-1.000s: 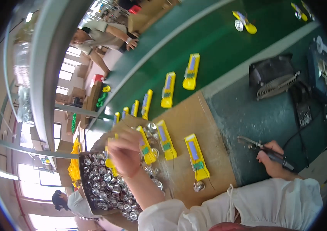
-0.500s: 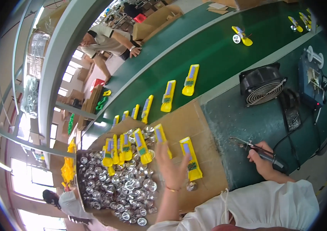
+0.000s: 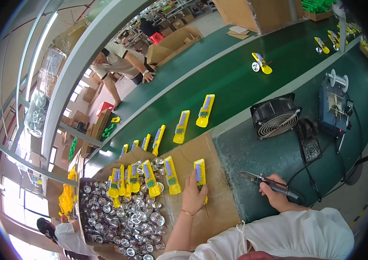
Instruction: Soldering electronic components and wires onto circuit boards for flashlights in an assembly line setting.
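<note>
My right hand (image 3: 276,195) is wrapped round a soldering iron (image 3: 293,196), its metal tip pointing left just above the green bench. On the cardboard, my left hand (image 3: 194,197) closes over the lower part of a yellow plastic casing (image 3: 199,167), fingers at one side and thumb at the other. A lilac block and a small green circuit board sit in this casing; my hand partly hides them. Left of it lies another such casing (image 3: 172,177). More casings (image 3: 150,180) rest on a heap of shiny silver cups (image 3: 136,216).
A black fan (image 3: 276,117) stands on the bench beside a blue device with a white spool (image 3: 338,82). Cables run near my right hand. Beyond, a green conveyor belt (image 3: 231,91) carries several yellow casings. A co-worker (image 3: 123,63) leans at its far side.
My left hand has come down onto the yellow casing. The view has shifted, so the bench things appear further left. My right hand still holds the soldering iron.
</note>
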Demonstrator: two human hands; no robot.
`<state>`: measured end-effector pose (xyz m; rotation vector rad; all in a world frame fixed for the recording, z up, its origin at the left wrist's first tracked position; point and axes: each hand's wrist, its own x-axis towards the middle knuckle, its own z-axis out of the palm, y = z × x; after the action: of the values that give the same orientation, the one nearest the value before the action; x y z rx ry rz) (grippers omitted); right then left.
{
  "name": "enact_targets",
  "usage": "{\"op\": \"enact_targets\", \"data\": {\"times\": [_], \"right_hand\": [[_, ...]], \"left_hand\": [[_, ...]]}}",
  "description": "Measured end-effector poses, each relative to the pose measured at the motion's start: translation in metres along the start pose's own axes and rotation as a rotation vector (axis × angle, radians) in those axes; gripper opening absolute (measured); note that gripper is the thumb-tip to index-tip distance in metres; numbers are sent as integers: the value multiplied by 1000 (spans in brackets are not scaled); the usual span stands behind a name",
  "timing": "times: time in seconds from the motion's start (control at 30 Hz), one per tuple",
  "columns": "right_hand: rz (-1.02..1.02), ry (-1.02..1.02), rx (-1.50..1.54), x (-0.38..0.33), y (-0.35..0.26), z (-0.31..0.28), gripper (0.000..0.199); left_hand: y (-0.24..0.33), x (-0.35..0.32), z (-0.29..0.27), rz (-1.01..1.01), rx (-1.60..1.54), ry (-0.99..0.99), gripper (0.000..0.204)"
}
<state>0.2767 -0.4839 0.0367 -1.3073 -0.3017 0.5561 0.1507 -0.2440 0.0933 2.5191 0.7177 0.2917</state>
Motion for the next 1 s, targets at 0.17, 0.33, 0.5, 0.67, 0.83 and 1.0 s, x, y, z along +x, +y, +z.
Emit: {"op": "enact_targets", "data": {"times": [0.17, 0.33, 0.5, 0.67, 0.83, 1.0], "right_hand": [[44, 5, 1, -1, -3, -6, 16], [11, 15, 24, 0, -1, -13, 16], [38, -30, -39, 4, -2, -4, 14], [-11, 87, -182, 1, 7, -12, 16], [-69, 67, -153, 3, 12, -6, 17], [-61, 76, -158, 0, 5, -5, 16]], "left_hand": [[5, 9, 3, 31, 4, 20, 62], [12, 14, 11, -24, -67, 12, 65], [0, 4, 8, -99, -4, 21, 73], [-26, 14, -50, -157, -683, 477, 89], [-143, -31, -231, 114, -1504, 1203, 12], [-168, -20, -258, -17, -1527, 1276, 15]]}}
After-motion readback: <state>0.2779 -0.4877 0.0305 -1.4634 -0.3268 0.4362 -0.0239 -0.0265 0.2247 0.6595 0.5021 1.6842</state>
